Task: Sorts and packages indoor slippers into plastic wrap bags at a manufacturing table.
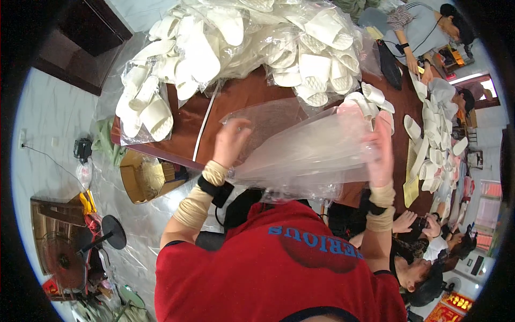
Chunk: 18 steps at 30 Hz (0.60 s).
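Note:
A clear plastic bag spreads between my hands over the near table edge. My right hand is at the bag's right end, thumb against the film and fingers pointing away, slightly blurred; it appears to grip the bag. My left hand is raised beside the bag's left end, fingers bent and apart, with nothing visible in them. Just beyond my right hand lie several white slippers and a pink slipper, partly covered by the film. More clear film lies on the brown tabletop under the bag.
A large heap of bagged white slippers covers the table's far side. Loose slippers lie along the right, where co-workers sit. An open cardboard box and a fan stand at left.

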### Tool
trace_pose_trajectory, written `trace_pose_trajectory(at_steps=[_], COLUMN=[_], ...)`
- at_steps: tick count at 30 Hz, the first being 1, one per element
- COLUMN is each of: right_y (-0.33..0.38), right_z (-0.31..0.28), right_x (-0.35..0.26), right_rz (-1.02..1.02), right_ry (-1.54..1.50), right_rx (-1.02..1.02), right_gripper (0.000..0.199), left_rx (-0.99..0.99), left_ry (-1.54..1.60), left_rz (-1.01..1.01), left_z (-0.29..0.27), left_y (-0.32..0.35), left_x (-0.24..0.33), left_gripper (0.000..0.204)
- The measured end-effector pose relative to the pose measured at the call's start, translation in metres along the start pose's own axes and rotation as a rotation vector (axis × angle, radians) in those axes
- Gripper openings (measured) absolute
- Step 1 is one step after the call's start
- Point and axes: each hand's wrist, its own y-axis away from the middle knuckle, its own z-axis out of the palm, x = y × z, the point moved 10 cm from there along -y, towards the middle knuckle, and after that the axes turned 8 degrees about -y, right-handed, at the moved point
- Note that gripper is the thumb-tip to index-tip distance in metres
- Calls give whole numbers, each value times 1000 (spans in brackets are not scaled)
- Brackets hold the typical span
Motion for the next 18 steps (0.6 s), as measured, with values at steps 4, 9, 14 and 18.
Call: trace_pose_trajectory(at_steps=[4, 9, 14, 18], right_y=[3, -29, -48, -69], right_z=[-51, -25, 87, 126], right_x=[30, -4, -14, -12], right_rz=[88, -9, -155, -299], right_ry=[-207, -126, 149, 114], right_rx=[-28, -248, -544, -587], right_gripper=[40, 26, 23, 23], left_rx=[185, -28, -2, 8], left_ry=[-299, -478, -364, -104], left_rz=[-196, -218, -240, 48], left_z=[-21, 11, 13, 12], left_y=[-22, -44, -48, -73], left_x=[-128, -156, -121, -61], left_gripper=[45, 51, 27, 23])
